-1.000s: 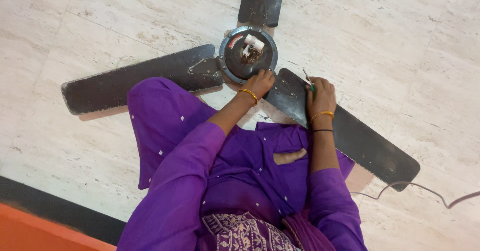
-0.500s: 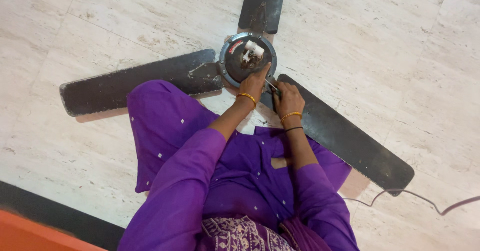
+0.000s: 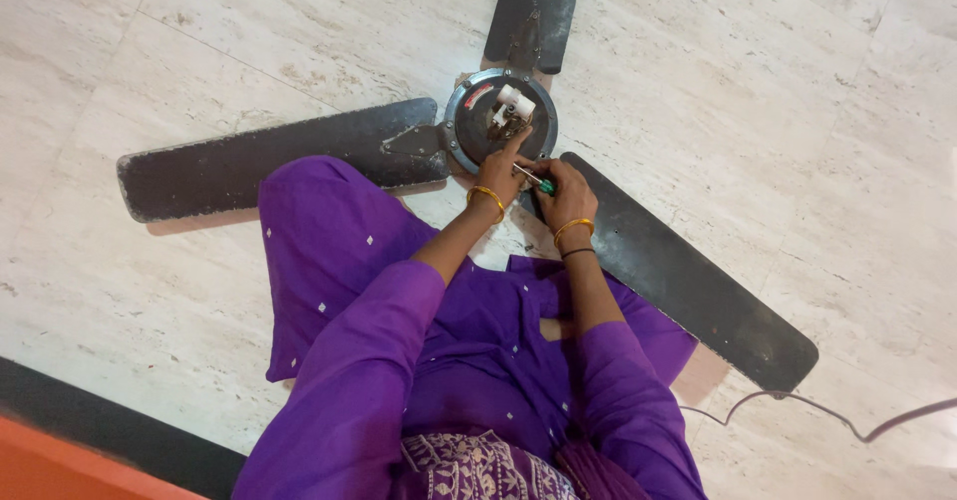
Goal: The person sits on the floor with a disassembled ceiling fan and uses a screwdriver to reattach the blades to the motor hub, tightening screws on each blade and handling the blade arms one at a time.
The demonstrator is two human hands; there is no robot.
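A person in purple clothing sits on a pale marble floor (image 3: 199, 51) over a dismantled ceiling fan (image 3: 498, 121) with three dark blades. The left hand (image 3: 500, 166) rests on the rim of the round motor hub, one finger reaching toward the white fitting (image 3: 513, 106) at its centre. Just beside it, the right hand (image 3: 568, 193) grips a green-handled screwdriver (image 3: 536, 180), its shaft pointing toward the left hand. A dark cable (image 3: 827, 415) trails across the floor, well beyond the right hand.

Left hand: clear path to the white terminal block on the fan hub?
Probably yes. The left hand already rests on the hub, fingertips just below the white block; nothing covers it.
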